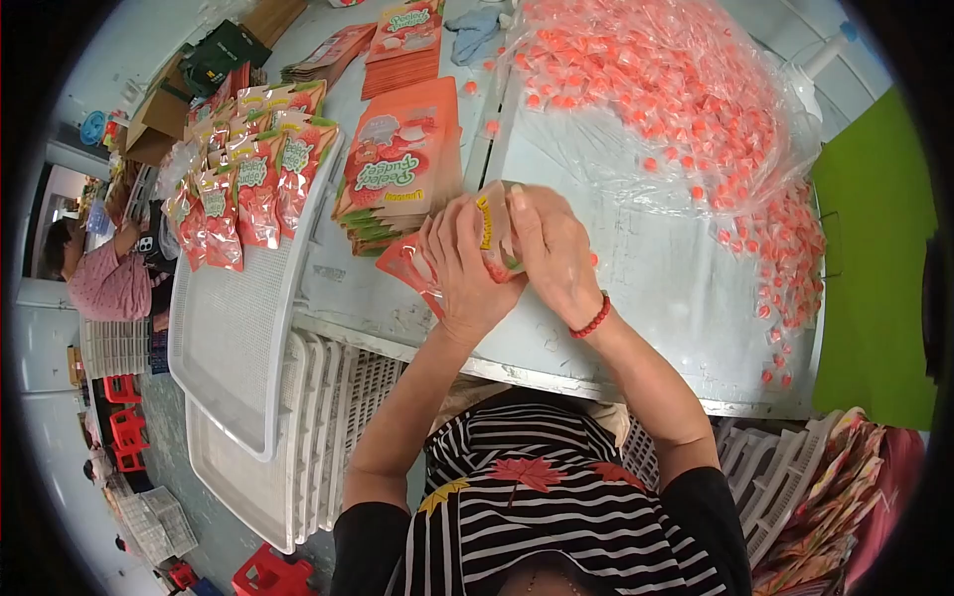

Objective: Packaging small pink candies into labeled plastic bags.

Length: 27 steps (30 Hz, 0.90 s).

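Both my hands grip one orange snack pouch (494, 228) above the metal table (686, 298). My left hand (465, 268) wraps its lower left side; a corner of the pouch sticks out beneath it. My right hand (552, 253), with a red bead bracelet at the wrist, closes over its top right. Just beyond the hands lies a stack of flat empty orange pouches (402, 159). A big heap of small pink wrapped candies (676, 89) on clear plastic covers the table to the right.
A white tray (234, 338) at the left carries rows of filled pouches (248, 169). More white trays (328, 437) are stacked below the table edge. Further pouch stacks (402, 45) lie at the back. A person in pink (104, 278) sits far left, near red stools (124, 427).
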Available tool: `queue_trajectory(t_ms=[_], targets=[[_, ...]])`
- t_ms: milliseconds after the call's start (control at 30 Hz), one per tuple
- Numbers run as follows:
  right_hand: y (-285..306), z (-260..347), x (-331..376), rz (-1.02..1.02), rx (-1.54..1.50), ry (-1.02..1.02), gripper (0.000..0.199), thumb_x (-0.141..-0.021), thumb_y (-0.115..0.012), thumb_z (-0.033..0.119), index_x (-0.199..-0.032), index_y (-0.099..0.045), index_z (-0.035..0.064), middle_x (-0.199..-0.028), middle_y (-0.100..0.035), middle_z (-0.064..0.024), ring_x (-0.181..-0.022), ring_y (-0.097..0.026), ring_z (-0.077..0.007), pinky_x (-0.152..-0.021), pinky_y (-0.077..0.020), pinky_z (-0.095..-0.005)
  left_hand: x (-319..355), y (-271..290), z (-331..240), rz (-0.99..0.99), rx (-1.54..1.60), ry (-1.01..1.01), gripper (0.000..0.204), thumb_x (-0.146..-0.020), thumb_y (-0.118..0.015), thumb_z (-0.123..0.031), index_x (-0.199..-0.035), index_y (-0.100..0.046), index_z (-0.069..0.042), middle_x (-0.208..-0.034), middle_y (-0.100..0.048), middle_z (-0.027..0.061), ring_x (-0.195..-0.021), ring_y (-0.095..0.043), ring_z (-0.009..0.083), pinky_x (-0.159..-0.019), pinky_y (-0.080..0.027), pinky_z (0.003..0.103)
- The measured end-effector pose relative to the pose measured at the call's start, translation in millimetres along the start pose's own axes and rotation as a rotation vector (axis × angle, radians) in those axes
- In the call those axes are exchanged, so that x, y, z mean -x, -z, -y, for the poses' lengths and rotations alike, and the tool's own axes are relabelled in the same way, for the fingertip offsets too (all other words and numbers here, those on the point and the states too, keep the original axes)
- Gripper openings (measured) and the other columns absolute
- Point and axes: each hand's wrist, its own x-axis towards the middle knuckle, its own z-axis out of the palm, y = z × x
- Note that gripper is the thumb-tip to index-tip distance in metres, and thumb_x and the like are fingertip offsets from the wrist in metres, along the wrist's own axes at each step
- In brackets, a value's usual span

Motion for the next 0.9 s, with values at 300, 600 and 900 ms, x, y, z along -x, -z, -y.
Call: queue_trajectory(t_ms=[300, 600, 900], targets=[[26, 24, -13, 0.053, 0.201, 0.768, 0.03, -0.098, -0.041, 0.019, -0.094, -0.064, 0.0011, -0.105, -0.063, -0.0167, -0.104, -0.056, -0.0342, -0.091, -0.0427, -0.0396, -31, 28, 7, -0.168, 0.536, 0.327, 0.092, -0.064, -0.084, -0.014, -0.136, -0.03, 0.0, -0.128, -0.043, 0.0189, -0.116, -0.045, 0.0255, -0.094, -0.041, 0.044], [10, -128, 45, -0.155, 0.612, 0.241, 0.04, -0.089, -0.058, 0.024, -0.121, -0.055, 0.0005, -0.131, -0.047, -0.021, -0.121, -0.044, -0.0374, -0.103, -0.0339, -0.0439, -8, 101, 37, -0.338, 0.593, 0.535, 0.115, -0.064, -0.085, -0.003, -0.146, -0.005, -0.001, -0.136, -0.034, 0.0142, -0.126, -0.038, 0.0211, -0.104, -0.037, 0.035], [-79, -98, 11, 0.002, 0.668, 0.434, 0.04, -0.075, -0.07, 0.022, -0.108, -0.059, 0.0019, -0.122, -0.048, -0.0209, -0.115, -0.044, -0.0399, -0.095, -0.0367, -0.0468, 7, 103, 42, -0.269, 0.528, 0.485, 0.117, -0.062, -0.086, -0.004, -0.146, -0.005, -0.001, -0.14, -0.03, 0.0137, -0.127, -0.037, 0.0229, -0.106, -0.034, 0.036]])
